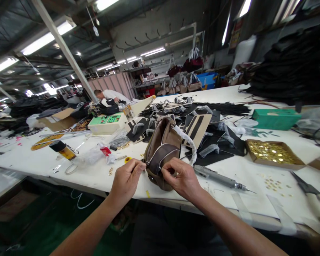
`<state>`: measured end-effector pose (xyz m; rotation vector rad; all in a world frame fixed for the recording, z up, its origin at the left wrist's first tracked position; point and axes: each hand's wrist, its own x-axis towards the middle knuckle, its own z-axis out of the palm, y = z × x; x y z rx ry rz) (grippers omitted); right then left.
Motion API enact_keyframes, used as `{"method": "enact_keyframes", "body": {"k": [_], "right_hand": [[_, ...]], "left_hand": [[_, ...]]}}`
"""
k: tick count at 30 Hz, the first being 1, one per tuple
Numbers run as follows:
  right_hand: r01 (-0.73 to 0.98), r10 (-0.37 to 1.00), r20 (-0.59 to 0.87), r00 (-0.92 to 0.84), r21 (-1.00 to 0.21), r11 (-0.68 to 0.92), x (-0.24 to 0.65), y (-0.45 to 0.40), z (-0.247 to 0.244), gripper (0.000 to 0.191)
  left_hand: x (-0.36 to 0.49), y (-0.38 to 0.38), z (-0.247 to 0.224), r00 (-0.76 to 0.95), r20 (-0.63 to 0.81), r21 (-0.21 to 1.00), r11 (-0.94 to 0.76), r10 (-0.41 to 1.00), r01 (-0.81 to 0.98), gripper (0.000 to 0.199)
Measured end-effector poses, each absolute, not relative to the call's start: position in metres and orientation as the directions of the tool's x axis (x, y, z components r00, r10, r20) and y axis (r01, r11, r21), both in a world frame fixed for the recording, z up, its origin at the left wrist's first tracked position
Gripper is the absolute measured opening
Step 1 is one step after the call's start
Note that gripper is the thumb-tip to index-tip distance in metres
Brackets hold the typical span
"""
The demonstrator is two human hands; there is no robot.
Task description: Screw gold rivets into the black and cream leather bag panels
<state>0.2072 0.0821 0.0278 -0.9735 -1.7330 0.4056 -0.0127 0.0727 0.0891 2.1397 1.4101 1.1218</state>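
Note:
A brown handbag (pixel 164 138) stands at the table's front edge, its top open and a zipped pocket on the side facing me. Clear wrap covers its handle (pixel 189 140). My left hand (pixel 127 177) is closed in a pinch at the bag's left edge, by one end of the pocket zipper. With thumb and forefinger pinched, my right hand (pixel 181 177) holds the bag at the zipper's right end, where the small zipper pull is mostly hidden by the fingers. Just right of the bag lies a grey electric screwdriver (pixel 216 176).
A cardboard tray of gold fittings (pixel 273 153), a green box (pixel 276 119) and pliers (pixel 309 190) are to the right. Black bag parts (pixel 218 142) pile up behind. Leftward are a black-capped spray can (pixel 62 149), a red bottle (pixel 104 149) and a control machine (pixel 106 122). A person (pixel 109 96) bends over beyond.

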Motion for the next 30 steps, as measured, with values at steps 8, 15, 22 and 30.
{"method": "enact_keyframes", "body": {"k": [8,15,22,30], "right_hand": [[0.34,0.814,0.573,-0.1,-0.749,0.569,0.208,0.083,0.029,0.017],[0.321,0.859,0.492,-0.14,-0.798,0.509,0.208,0.087,0.034,0.015],[0.345,0.857,0.484,-0.178,-0.785,0.515,0.211,0.09,0.032,0.016],[0.316,0.866,0.452,-0.213,-0.807,0.499,0.213,0.094,0.034,0.015]], "left_hand": [[-0.003,0.087,0.077,0.365,0.341,0.682,-0.495,0.866,0.538,0.03],[0.003,0.091,0.07,0.196,0.269,0.793,-0.333,0.943,0.511,0.021],[0.006,0.09,0.064,0.181,0.315,0.773,-0.362,0.932,0.521,0.012],[0.002,0.089,0.062,0.212,0.276,0.786,-0.347,0.937,0.511,0.022]]}}
